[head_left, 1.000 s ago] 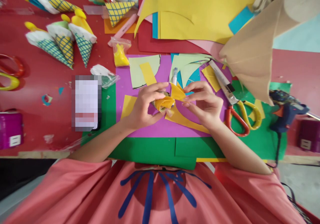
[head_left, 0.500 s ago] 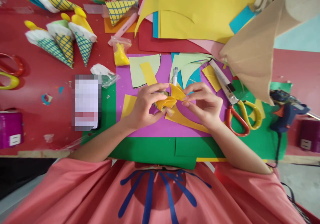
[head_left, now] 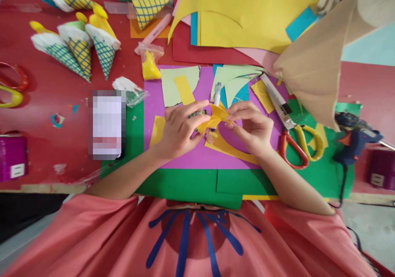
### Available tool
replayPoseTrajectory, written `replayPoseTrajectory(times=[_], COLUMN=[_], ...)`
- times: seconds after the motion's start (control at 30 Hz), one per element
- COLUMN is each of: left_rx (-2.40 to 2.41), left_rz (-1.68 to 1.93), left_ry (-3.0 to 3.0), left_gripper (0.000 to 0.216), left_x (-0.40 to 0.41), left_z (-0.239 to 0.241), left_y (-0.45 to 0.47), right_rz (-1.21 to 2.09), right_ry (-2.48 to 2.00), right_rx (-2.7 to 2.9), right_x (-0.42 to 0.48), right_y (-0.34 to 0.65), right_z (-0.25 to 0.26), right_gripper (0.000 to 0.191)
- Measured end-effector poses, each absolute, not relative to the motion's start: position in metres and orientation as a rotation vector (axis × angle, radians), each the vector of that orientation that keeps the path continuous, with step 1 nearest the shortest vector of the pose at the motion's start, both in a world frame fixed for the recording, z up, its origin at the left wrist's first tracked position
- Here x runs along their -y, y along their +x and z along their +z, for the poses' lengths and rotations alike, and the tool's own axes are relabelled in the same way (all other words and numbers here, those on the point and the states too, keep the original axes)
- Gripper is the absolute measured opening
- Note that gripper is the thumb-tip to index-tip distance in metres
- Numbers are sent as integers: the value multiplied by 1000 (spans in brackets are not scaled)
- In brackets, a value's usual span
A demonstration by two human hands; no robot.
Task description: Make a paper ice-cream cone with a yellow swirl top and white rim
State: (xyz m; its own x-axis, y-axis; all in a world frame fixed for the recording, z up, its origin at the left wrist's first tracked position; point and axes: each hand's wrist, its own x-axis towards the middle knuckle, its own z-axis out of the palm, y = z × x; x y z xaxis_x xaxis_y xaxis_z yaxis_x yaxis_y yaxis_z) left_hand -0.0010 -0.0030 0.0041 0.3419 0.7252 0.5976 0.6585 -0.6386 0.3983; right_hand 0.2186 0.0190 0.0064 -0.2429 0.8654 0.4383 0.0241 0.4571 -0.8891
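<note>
My left hand (head_left: pixel 179 131) is wrapped round a small paper cone (head_left: pixel 194 114) with a dark crisscross pattern, mostly hidden by the fingers. A curved piece of yellow paper (head_left: pixel 218 111) sticks out of the cone's open end, toward the right. Thumb and fingers of my right hand (head_left: pixel 253 124) pinch the outer edge of that yellow paper. Beneath the hands lie a purple sheet (head_left: pixel 182 161) and a curved yellow paper offcut (head_left: pixel 230 150). A white marker (head_left: pixel 217 94) lies just beyond the fingers.
Scissors (head_left: pixel 293 139) and a glue gun (head_left: pixel 354 141) lie to the right. A phone (head_left: pixel 107 124) is at the left, with several finished paper cones (head_left: pixel 105 52) behind it. Yellow sheets (head_left: pixel 256 13) and a bag of yellow clay (head_left: pixel 151 65) lie at the back.
The cone has turned in my left hand, so more of its patterned side shows. The yellow paper's opening looks flatter, and my right hand still pinches its edge.
</note>
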Motion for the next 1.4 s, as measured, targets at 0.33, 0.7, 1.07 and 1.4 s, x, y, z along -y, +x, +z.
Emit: replayPoseTrajectory(times=[0.33,0.7,1.07,1.4], left_rx=[-984,-803,-784,-762], left_rz=[1193,1008,996,930], left_ry=[2016,1315,1313,1325], left_gripper=[51,49,35,35], left_x=[-4,-6,-1,0], left_z=[9,-10,-3,2], left_y=[0,-1,5,8], right_rz=[909,877,902,932], right_ry=[-821,-823,-930,-951], right_rx=[1559,1587,1622,1574], right_x=[-21,-17,-8,-3], right_y=[218,218,215,207], right_z=[9,21,27,21], right_gripper=[18,16,19,15])
